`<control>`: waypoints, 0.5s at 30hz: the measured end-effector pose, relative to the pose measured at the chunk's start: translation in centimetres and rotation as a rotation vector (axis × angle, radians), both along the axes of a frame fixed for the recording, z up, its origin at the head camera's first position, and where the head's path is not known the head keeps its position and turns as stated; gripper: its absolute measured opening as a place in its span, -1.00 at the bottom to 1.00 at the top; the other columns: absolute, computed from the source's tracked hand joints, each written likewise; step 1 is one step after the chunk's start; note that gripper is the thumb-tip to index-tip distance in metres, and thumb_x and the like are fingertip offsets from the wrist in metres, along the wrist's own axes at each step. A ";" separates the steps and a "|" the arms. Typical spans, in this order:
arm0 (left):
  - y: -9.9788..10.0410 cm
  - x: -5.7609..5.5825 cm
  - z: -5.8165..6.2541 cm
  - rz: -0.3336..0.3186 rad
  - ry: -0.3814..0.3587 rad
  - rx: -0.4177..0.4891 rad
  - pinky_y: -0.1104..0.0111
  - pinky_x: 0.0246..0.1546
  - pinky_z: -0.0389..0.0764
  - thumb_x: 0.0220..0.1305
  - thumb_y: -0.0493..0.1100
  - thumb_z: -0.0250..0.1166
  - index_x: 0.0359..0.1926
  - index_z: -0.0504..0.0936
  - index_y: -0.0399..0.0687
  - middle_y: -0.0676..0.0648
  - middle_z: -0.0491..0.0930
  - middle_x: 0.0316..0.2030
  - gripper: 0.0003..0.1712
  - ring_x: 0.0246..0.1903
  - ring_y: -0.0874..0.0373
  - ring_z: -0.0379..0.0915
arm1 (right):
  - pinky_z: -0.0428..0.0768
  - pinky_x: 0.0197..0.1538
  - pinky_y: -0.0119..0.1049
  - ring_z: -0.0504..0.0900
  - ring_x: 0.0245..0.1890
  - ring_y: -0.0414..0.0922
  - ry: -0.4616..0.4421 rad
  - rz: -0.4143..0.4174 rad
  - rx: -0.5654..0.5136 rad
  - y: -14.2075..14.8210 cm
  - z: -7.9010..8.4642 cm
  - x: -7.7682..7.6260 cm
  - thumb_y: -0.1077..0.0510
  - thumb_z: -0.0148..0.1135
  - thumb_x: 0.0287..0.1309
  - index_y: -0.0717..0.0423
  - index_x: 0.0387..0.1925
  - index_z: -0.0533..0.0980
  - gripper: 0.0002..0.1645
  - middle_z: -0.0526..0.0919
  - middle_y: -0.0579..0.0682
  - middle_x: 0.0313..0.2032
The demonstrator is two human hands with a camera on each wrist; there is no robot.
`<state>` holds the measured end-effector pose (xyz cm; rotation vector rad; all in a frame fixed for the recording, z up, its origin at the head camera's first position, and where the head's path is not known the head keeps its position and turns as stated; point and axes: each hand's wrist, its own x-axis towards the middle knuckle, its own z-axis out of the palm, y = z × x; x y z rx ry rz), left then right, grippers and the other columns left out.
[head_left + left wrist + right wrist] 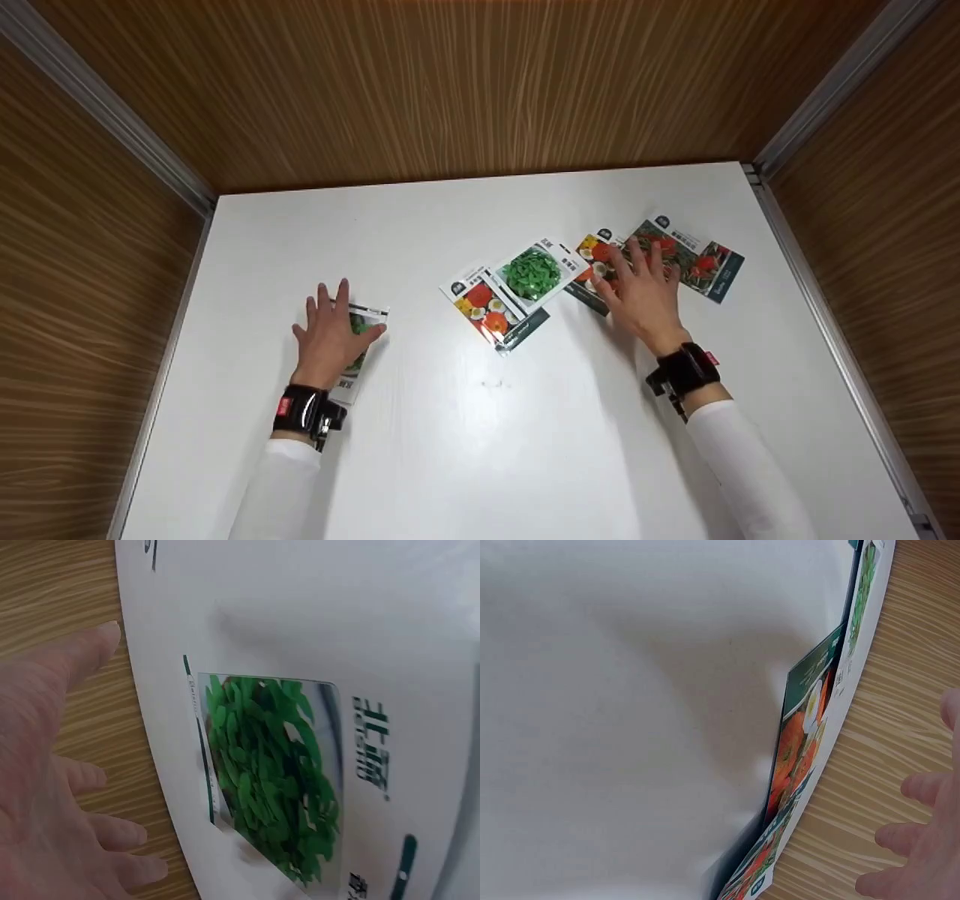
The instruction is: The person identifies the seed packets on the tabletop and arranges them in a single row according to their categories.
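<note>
My left hand (328,341), fingers spread, is over a white seed packet (346,392) with a green leafy picture; it hides part of the packet. The left wrist view shows that packet's picture (270,772), with fingers apart above it. My right hand (646,304) hovers or rests, fingers spread, over a packet with orange and yellow vegetables (592,251) and packets with red peppers (709,274); whether it touches them I cannot tell. In the right wrist view, the orange packet (799,739) and red-pepper packet (754,866) lie beyond the fingers (900,838).
Between the hands, a green leafy packet (531,274) overlaps another orange vegetable packet (480,311). All lie on a white table (480,450). Wood-grain panels (480,90) rise at the back and both sides, with metal rails (832,337) along the side edges.
</note>
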<state>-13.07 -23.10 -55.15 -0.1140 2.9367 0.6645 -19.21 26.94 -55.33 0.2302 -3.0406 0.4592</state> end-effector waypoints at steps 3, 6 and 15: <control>-0.6 0.8 -0.6 0.031 -0.055 0.005 -0.62 0.19 0.01 0.24 0.35 0.39 0.66 -0.17 -0.16 -0.56 -0.25 0.55 0.32 0.51 -0.54 -0.25 | -0.12 0.36 0.62 -0.14 0.57 0.41 0.011 0.003 0.012 0.1 -0.1 0.0 -0.43 -0.09 0.49 0.03 0.59 0.18 -0.09 0.01 0.27 0.60; -1.0 1.5 -1.2 0.050 -0.074 -0.003 -0.60 0.16 0.13 0.20 0.35 0.42 0.66 -0.19 -0.19 -0.61 -0.18 0.52 0.37 0.49 -0.56 -0.18 | -0.11 0.35 0.62 -0.13 0.56 0.43 0.016 0.007 0.016 0.1 -0.2 0.0 -0.44 -0.10 0.49 0.04 0.59 0.19 -0.08 0.01 0.28 0.60; -1.3 2.3 -2.2 0.064 -0.006 -0.027 -0.44 -0.02 0.46 0.13 0.26 0.52 0.64 -0.09 -0.25 -0.62 0.23 0.26 0.36 0.27 -0.54 0.20 | -0.14 0.35 0.63 -0.15 0.55 0.45 -0.003 0.006 0.003 0.3 -0.3 0.0 -0.44 -0.12 0.49 0.03 0.61 0.15 -0.06 -0.01 0.28 0.60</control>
